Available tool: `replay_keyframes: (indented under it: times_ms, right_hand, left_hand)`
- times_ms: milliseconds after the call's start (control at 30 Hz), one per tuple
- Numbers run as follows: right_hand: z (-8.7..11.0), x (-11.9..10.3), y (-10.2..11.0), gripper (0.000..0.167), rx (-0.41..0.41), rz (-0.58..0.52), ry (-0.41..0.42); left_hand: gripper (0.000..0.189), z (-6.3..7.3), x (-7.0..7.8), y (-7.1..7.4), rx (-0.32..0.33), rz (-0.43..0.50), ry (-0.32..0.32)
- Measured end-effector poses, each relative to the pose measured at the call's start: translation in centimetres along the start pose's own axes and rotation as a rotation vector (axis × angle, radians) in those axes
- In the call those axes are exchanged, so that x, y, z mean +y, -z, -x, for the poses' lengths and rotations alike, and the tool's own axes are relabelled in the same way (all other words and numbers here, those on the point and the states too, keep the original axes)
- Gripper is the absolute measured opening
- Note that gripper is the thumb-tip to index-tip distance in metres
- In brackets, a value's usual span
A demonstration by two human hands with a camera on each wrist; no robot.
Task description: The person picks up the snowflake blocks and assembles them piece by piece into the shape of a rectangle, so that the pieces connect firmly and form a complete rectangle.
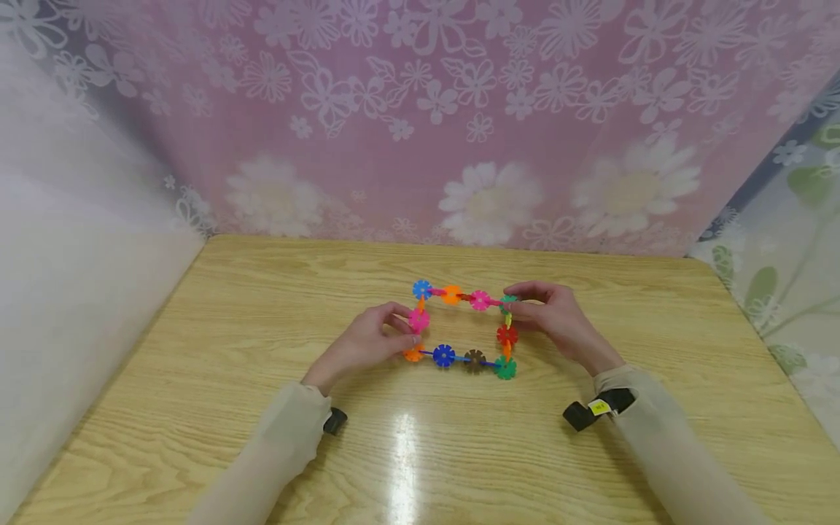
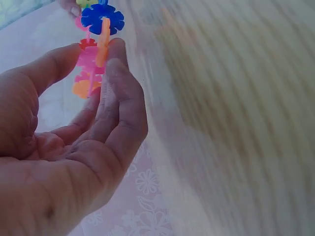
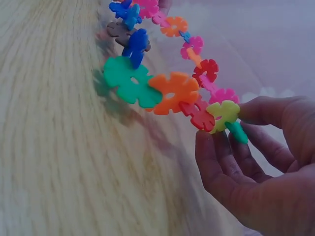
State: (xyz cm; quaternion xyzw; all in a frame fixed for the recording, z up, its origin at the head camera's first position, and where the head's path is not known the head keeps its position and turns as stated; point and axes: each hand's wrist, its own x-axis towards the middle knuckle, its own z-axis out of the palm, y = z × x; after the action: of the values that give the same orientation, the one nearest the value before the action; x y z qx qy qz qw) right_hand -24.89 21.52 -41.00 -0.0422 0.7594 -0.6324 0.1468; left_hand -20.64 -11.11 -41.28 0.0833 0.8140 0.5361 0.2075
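Observation:
Flower-shaped plastic discs, slotted together, form a closed rectangular loop held near the tabletop in the head view. My left hand (image 1: 361, 341) pinches its left side around a pink disc (image 1: 419, 319), just above the orange corner disc (image 1: 413, 354). At the far right corner my right hand (image 1: 554, 315) pinches the loop; the right wrist view has thumb and fingertips at a yellow disc (image 3: 224, 115) beside a small green disc (image 3: 237, 132). A larger-looking green disc (image 3: 132, 81) marks the near right corner. Dark blue (image 1: 444, 356) and brown (image 1: 475, 361) discs line the near side.
The wood-grain table (image 1: 315, 270) runs back to a pink floral curtain (image 1: 394, 146). White cloth (image 1: 79, 255) hangs at the left, and leaf-patterned cloth (image 1: 800, 292) at the right. Black wrist straps (image 1: 617, 402) show at the sleeves.

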Motion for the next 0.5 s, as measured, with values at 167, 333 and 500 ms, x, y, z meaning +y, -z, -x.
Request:
replay_keyframes:
  times_ms: [167,333,500]
  right_hand:
    - [-0.95,0.61,-0.46,0.04,0.023,-0.019,-0.037]
    - [-1.02,0.81,-0.58,0.04,0.03,-0.025,-0.059]
    - [-0.58,0.66,-0.51,0.043,0.031,0.001,-0.061]
  left_hand:
    - [0.041,0.17,0.05,0.0,0.005,-0.065,0.033]
    - [0.043,0.32,0.08,0.09,-0.027,-0.078,0.05]
    - [0.042,0.3,-0.12,0.26,-0.04,-0.106,0.045]
